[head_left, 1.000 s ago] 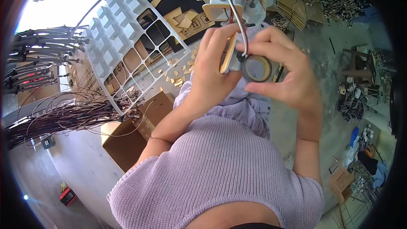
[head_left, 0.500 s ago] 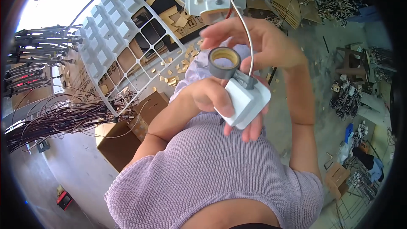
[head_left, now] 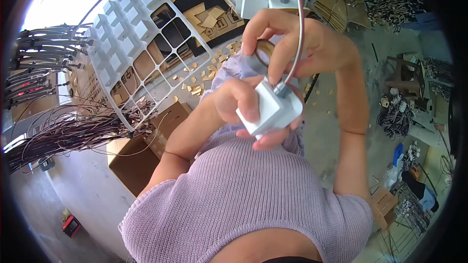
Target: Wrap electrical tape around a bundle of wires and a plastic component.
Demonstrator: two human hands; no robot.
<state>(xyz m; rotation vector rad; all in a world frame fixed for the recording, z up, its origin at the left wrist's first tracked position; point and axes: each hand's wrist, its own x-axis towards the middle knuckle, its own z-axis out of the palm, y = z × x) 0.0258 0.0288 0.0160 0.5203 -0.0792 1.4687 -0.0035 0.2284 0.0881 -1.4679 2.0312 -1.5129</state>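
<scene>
My left hand grips a white plastic lamp-like housing, thumb across its near face and fingers underneath. From its top, a white cable runs up toward the hanging units. Grey wrapping surrounds the cable where it enters the housing. My right hand curls around a roll of grey tape, which its fingers partly cover. Thumb and fingertips of that hand touch the base of the cable, just above the housing.
Several similar white units with wires hang ahead. A white grid rack holding white pieces stands at left, above bundled brown wires and an open cardboard box. Cardboard scraps litter the floor. Wire bundles lie at right.
My right hand has closed around the tape roll, and its fingertips have come down to the cable base. The housing has shifted slightly left and up in my left hand.
</scene>
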